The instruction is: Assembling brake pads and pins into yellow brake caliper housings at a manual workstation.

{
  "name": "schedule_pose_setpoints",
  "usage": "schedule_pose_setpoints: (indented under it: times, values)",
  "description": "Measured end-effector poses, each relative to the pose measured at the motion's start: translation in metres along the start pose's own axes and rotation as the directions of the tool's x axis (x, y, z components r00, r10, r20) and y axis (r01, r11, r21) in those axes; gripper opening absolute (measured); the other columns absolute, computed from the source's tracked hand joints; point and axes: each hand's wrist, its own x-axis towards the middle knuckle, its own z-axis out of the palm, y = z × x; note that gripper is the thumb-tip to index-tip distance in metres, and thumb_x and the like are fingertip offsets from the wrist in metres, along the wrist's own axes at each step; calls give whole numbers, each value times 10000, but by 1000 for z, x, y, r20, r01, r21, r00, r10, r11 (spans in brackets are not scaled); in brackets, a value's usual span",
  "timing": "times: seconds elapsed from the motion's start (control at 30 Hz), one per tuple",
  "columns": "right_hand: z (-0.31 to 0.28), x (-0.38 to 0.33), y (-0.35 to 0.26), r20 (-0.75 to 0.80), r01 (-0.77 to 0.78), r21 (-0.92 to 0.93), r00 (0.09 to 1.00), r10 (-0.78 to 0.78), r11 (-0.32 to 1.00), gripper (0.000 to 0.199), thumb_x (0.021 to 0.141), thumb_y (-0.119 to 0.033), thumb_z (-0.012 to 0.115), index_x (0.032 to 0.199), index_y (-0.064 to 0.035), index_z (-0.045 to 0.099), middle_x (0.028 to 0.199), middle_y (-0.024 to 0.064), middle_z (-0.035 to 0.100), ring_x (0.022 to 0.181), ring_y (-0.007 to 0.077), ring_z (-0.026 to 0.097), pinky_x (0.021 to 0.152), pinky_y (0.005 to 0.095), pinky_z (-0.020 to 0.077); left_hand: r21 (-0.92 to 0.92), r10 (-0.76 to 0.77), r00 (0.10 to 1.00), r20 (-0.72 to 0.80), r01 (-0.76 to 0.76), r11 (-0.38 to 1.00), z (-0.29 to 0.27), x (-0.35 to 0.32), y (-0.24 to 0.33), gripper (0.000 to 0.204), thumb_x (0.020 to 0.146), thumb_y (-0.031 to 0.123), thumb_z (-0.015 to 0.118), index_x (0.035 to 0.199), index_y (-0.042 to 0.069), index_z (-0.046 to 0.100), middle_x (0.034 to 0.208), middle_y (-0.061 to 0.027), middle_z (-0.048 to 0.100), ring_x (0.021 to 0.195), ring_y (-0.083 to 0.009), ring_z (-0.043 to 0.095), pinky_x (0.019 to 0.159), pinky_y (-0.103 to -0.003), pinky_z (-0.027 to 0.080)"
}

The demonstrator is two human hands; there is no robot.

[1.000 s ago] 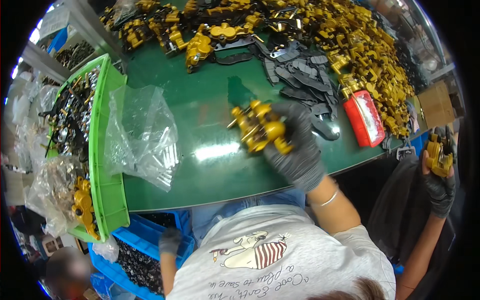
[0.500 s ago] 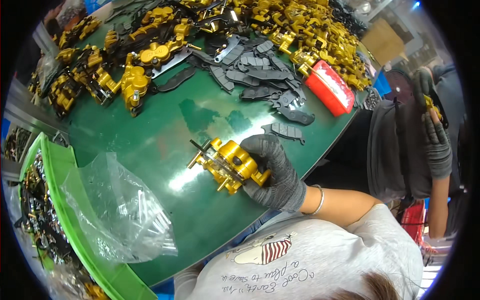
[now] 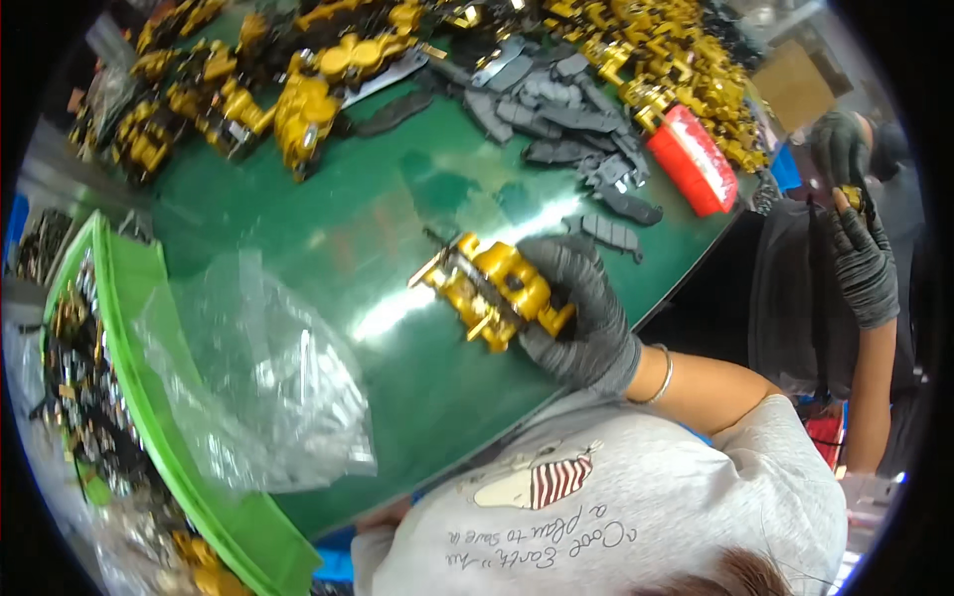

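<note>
1. Gold metal caliper (image 3: 497, 288) is in my right hand (image 3: 588, 323), grey-gloved, thumb and fingers closed on its right end; a rod juts out to the left.
2. Left hand is out of view, so I can't tell its state.
3. Caliper is over the green tabletop (image 3: 397, 422); I can't tell whether it touches.
4. Clear bag (image 3: 248, 397) with shiny pieces lies left, beside the green bin (image 3: 137, 363).
5. Dark pads (image 3: 556, 119) are heaped beyond my hand; one lone pad (image 3: 609, 234) is nearer.
6. Red box (image 3: 693, 164) adjoins gold parts (image 3: 686, 74).
7. Co-worker's gloved hand (image 3: 863, 273) is far right.
</note>
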Motion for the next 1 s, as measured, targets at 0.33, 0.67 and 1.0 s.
schedule_pose_setpoints:
  times: [0.33,0.67,1.0]
  values:
    - [-3,11,-5,139,-100,11,985,98,995,701,668,-100,726,1283,-64,391,1146,152,447,1049,275,516,911,370,442,11,-358,799,483,404,915,-85,-152,-7,306,896,220,488,1149,74,580,1050,-170,627,964,-309,594,857,-399,460]
    - [-6,27,-12,400,81,-273,916,36,959,433,648,-202,761,1005,-82,548,1180,179,475,1017,332,558,881,374,479,-621,52,986,-158,-140,771,-314,-129,264,224,838,31,552,1039,30,652,937,-114,659,867,-194,612,787,-303,472]
    - [-59,9,24,363,-160,242,930,64,957,424,604,-199,815,933,-68,582,1201,116,507,999,220,552,872,322,474,-337,45,856,-514,-250,908,-326,-9,304,423,815,136,611,1227,91,529,1225,-156,525,1050,-270,550,899,-347,448]
